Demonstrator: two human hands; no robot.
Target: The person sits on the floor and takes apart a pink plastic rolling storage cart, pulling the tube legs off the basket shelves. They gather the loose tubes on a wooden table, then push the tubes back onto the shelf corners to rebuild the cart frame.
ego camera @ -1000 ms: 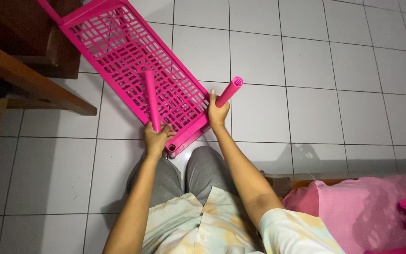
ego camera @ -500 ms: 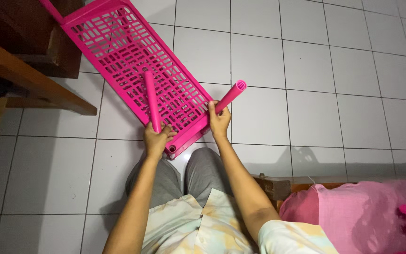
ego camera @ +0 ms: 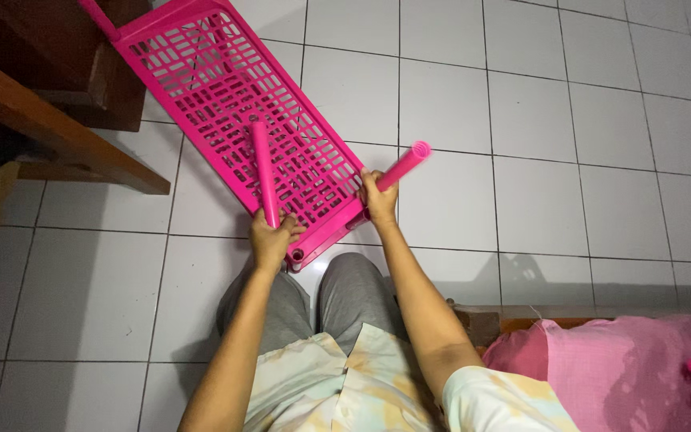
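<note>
Down on the tiled floor [ego camera: 569, 120] lies a pink slatted shelf [ego camera: 233, 104], its long axis running away leftward. Each hand is clamped on a pink tube at the near end: left hand [ego camera: 272, 240] on the upright tube [ego camera: 263, 172], right hand [ego camera: 379, 200] on the tube [ego camera: 405, 164] leaning right.

A pink slatted shelf panel [ego camera: 233, 112] lies tilted on the white tiled floor [ego camera: 569, 160], its near end at the person's knees. The left hand [ego camera: 273, 240] is wrapped round the base of one pink tube [ego camera: 263, 172] standing up from the panel. The right hand [ego camera: 379, 200] grasps a second pink tube [ego camera: 405, 164] at the panel's near corner. A pink cloth bundle [ego camera: 625, 368] sits at lower right.
</note>
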